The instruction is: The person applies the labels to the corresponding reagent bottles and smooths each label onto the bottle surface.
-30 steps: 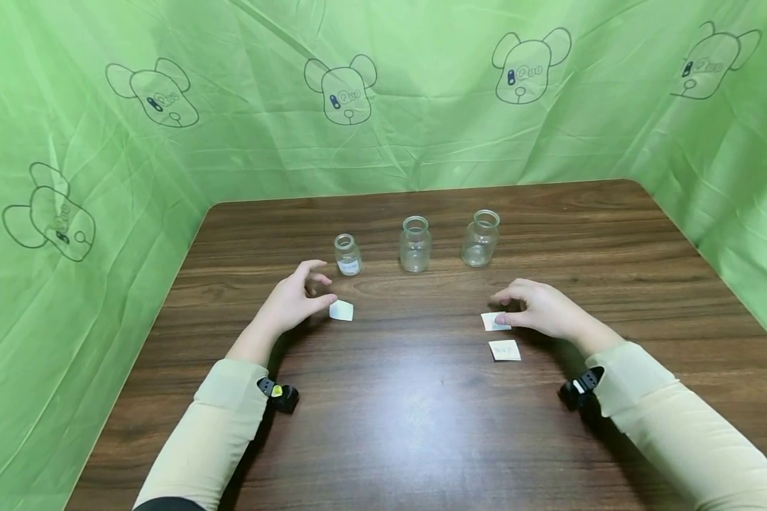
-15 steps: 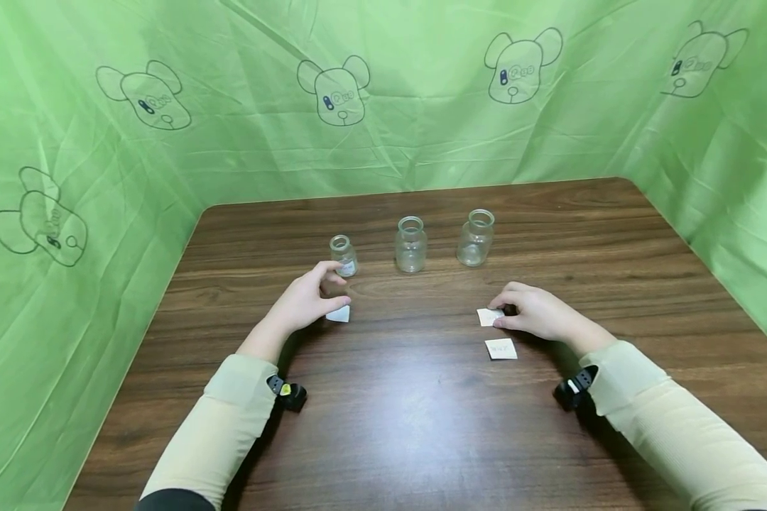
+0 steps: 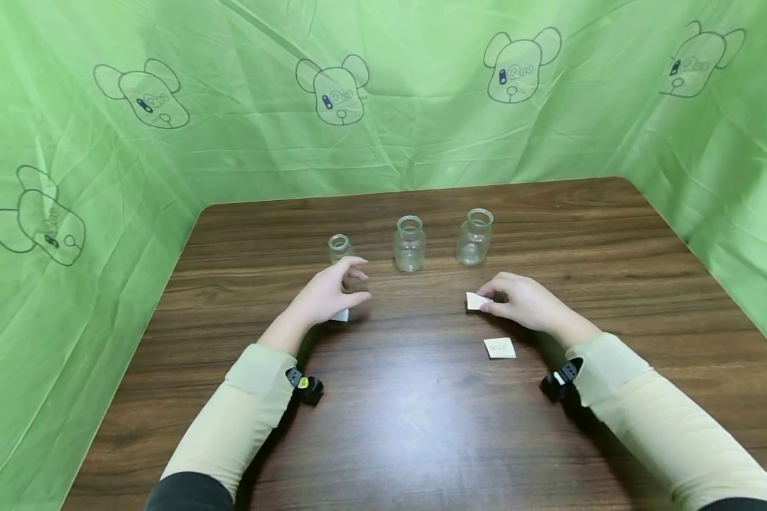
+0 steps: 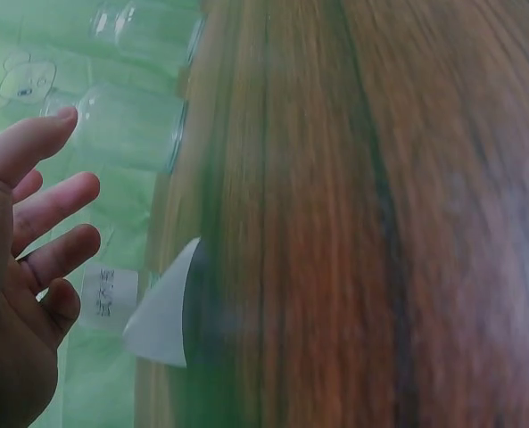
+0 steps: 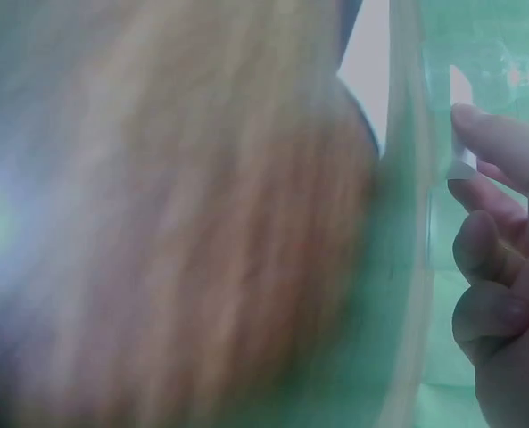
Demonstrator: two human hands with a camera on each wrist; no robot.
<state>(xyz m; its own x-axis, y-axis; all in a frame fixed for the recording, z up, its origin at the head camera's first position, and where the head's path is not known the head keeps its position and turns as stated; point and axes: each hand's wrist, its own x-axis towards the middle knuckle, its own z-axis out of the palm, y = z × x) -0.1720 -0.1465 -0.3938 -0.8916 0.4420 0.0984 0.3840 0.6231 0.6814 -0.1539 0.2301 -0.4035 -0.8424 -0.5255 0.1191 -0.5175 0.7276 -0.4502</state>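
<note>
Between thumb and fingers my right hand (image 3: 527, 301) pinches a small white paper label (image 3: 476, 301), lifted off the table; the right wrist view shows the label (image 5: 461, 125) held at the fingertips. My left hand (image 3: 324, 294) holds nothing, its fingers spread and slightly bent. It hovers in front of the small glass jar (image 3: 339, 245) and partly covers it. A label with writing (image 4: 111, 294) is on that jar in the left wrist view. Under the left hand lies another white paper label (image 3: 341, 316), mostly hidden in the head view.
Two larger clear glass jars stand upright at the back, a middle jar (image 3: 410, 245) and a right jar (image 3: 475, 238). A third loose label with writing (image 3: 500, 348) lies on the brown wooden table (image 3: 415, 440). Green cloth (image 3: 415, 142) surrounds the table's back and sides.
My right hand has taken hold of the upper right label and raised it, moving left and away from me. The left hand has shifted right, now in front of the small jar.
</note>
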